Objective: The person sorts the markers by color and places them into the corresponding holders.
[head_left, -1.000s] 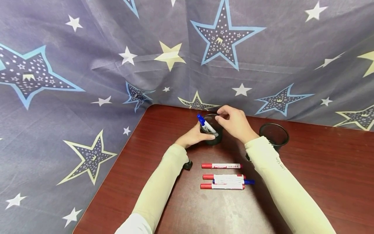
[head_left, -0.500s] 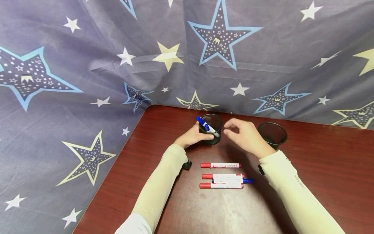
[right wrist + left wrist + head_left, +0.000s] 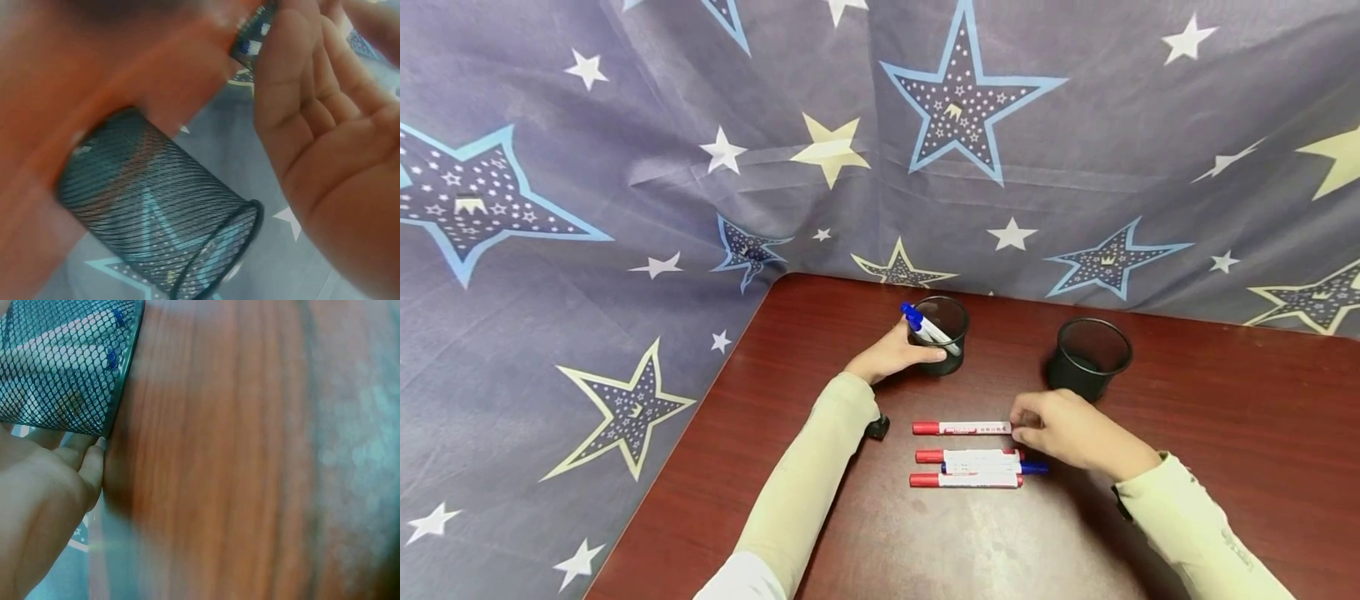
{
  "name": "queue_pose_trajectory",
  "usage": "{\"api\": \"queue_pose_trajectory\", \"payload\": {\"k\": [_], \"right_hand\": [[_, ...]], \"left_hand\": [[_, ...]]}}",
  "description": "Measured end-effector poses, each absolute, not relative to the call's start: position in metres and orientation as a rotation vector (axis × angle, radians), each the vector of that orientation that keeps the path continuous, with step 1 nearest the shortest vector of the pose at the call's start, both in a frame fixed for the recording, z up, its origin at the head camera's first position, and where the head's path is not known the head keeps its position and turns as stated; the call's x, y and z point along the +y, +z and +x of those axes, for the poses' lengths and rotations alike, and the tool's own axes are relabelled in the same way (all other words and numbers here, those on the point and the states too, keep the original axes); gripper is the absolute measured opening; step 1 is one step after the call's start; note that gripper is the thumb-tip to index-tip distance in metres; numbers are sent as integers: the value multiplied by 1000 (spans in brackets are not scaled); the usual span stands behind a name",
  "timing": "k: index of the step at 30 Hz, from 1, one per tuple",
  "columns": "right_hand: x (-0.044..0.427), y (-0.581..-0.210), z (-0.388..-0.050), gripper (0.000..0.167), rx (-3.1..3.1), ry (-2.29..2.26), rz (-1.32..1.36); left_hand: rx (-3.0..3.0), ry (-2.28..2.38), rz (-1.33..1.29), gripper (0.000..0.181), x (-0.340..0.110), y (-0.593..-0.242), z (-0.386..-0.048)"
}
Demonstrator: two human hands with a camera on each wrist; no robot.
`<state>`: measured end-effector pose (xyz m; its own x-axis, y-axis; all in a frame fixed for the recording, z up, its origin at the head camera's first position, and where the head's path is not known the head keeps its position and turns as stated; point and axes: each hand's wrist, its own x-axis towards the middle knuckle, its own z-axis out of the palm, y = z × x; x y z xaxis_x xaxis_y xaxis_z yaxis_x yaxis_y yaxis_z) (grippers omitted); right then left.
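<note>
My left hand (image 3: 895,352) holds a black mesh pen cup (image 3: 953,358) on the table, thumb in front and the other fingers largely hidden behind it. Blue-capped whiteboard markers (image 3: 931,327) lean inside this cup; the left wrist view shows their pale barrels through the mesh (image 3: 59,381). My right hand (image 3: 1075,429) is at the right end of the topmost red marker (image 3: 962,428), thumb and forefinger apart around that end. The fingers cover the marker's tip. In the right wrist view the right hand (image 3: 337,137) has bent fingers.
A second black mesh cup (image 3: 1086,362) stands behind my right hand. Below the topmost marker lie two more red markers (image 3: 929,457) with a blue marker (image 3: 1033,468) between them. A star-patterned curtain (image 3: 820,200) hangs along the brown table's (image 3: 820,308) back and left edges.
My right hand has moved from beside the held cup, right and toward me, to the topmost red marker. My left hand stays on its cup. The blue-capped markers inside have shifted slightly.
</note>
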<state>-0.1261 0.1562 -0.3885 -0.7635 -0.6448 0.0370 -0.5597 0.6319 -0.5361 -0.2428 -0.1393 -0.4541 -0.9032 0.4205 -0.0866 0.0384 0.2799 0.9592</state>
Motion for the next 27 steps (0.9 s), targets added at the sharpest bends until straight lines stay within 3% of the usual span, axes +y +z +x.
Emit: {"api": "queue_pose_trajectory", "payload": {"k": [15,27], "right_hand": [[169,-420,-92,24,2809,-563,-972],[176,-428,-81,33,2909,-495,-1172]], "left_hand": [[2234,1667,407,90,-140,-453,-240],[2237,1664,392,91,-140,-453,-240]]}}
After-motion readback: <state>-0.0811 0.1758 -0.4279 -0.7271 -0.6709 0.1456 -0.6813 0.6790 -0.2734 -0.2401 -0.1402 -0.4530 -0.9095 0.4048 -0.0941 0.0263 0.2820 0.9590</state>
